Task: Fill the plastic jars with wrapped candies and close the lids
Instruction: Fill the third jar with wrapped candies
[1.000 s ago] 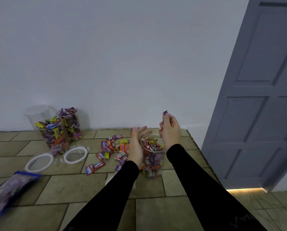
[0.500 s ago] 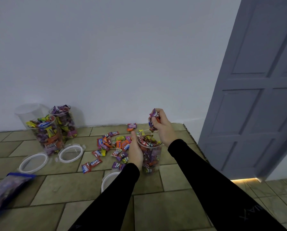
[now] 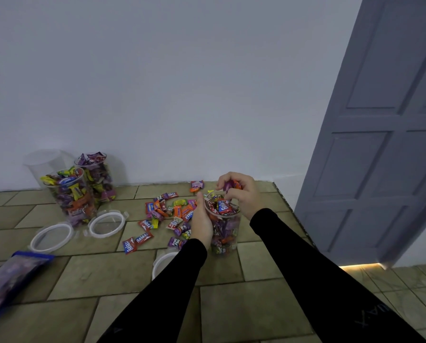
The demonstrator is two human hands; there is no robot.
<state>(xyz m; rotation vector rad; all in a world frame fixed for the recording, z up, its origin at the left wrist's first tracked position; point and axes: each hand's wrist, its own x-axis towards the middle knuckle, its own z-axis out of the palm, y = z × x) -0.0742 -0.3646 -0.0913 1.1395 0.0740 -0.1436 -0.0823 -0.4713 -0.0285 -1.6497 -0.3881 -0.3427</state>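
Head view — right hand [image 3: 241,194] pinches candies [image 3: 229,186]

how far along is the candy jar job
Done: two jars by the wall look full, unlidded. In hand: left hand steadies the near-full front jar while right hand brings more candies. Left: loose candies on the floor, an empty jar, all lids.

One head-worn view only, looking forward and down from above the tiled floor [image 3: 113,276]. Both sleeved arms reach in from the near edge, the wall [image 3: 182,82] fills the far half, a door [image 3: 380,144] stands right.
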